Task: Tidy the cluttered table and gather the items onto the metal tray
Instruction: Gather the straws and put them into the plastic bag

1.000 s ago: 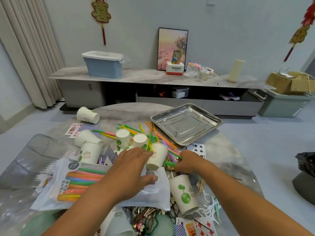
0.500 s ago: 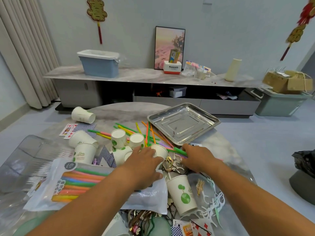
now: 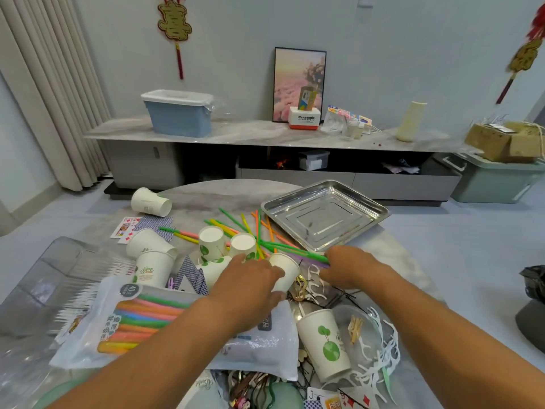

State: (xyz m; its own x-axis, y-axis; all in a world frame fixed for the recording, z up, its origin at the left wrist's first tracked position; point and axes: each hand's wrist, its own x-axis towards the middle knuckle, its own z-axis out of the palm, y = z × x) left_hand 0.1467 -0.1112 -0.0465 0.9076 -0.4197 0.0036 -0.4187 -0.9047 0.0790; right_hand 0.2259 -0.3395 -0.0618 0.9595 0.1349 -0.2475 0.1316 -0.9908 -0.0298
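Note:
An empty metal tray sits at the far right of the round table. Coloured straws lie scattered to its left. My left hand grips a white paper cup lying on its side at the table's middle. My right hand holds a bundle of green and purple straws just in front of the tray's near edge. Several other paper cups stand or lie around, one upright near me.
A bag of coloured straws lies under my left forearm. Playing cards, white floss picks, hairpins and a clear plastic box crowd the table. A low cabinet with a blue bin stands behind.
Both hands reached forward toward the tray. My right hand moved its straws closer to the tray's near edge, and my left hand closed round the tipped cup.

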